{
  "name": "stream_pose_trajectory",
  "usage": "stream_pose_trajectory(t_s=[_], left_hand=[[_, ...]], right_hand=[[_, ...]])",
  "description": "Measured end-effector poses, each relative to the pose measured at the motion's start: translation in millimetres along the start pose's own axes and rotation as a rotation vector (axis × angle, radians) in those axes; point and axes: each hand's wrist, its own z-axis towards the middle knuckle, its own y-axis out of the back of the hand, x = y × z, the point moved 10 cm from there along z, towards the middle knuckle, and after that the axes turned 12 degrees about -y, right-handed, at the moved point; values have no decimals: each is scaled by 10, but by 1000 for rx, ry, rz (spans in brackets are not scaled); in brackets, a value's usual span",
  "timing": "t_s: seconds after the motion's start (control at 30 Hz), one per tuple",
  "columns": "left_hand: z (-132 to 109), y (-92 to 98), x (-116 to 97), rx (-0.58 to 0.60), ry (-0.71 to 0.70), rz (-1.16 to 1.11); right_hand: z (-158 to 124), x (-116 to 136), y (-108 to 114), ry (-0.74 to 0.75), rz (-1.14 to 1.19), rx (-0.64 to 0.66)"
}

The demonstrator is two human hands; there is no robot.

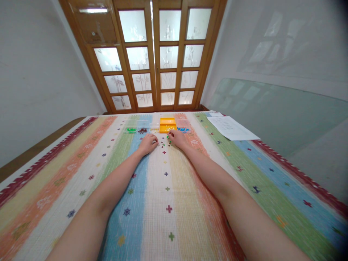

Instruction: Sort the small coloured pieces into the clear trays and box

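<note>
My left hand point(149, 144) rests on the striped tablecloth point(159, 188), its fingers curled together near the loose pieces. What it holds, if anything, is too small to make out. Just to the right, my right hand point(178, 138) has its fingertips pinched by the front edge of an open yellow box point(168, 121); I cannot tell what is between them. Small pale pieces point(170, 128) lie in the front part of that box. Tiny green and dark pieces point(163, 144) are scattered between the hands.
Clear containers flank the box, with green pieces point(132, 130) and dark red-brown pieces point(142, 130) to the left, blue pieces point(183, 129) to the right. Printed paper sheets point(231, 127) lie at the back right. Behind the table stand wooden glass-paned doors point(155, 79).
</note>
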Motion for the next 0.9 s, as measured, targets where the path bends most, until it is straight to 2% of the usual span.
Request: stream_pose_trajectory(t_s=[0.3, 0.6, 0.9], left_hand=[[4, -47, 36, 35, -3, 67], [-26, 2, 108, 20, 79, 158], [-40, 14, 107, 28, 98, 169]], right_hand=[[-24, 58, -24, 29, 8, 16], [-41, 98, -13, 62, 6, 9], [-5, 107, -137, 143, -22, 30]])
